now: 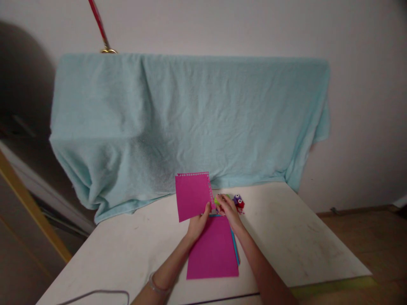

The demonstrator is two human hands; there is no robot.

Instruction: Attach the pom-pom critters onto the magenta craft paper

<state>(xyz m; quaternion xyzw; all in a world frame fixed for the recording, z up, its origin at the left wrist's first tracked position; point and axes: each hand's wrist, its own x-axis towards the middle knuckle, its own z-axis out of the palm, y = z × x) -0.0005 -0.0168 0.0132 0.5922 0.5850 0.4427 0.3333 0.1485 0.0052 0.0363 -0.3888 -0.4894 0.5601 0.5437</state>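
My left hand [199,223] grips a magenta sheet of paper [193,195] by its lower right corner, thumb on top. Small holes run along the sheet's top and right edges. My right hand [229,209] is close beside that right edge, its fingers curled together. A small green thing [218,201] shows by the fingertips, mostly covered, so what the hand grips is unclear. Just beyond the fingers lie small purple and red figures [239,201] with white eyes. Below both hands, a larger magenta sheet [213,254] lies flat over blue sheets [235,248].
A white table [286,237] carries everything. Light blue cloth [222,118] hangs across the back and meets the tabletop. At the front left lies a thin grey loop [108,291]. A red strap [98,20] hangs above the cloth, and a yellow-edged panel [34,207] stands left.
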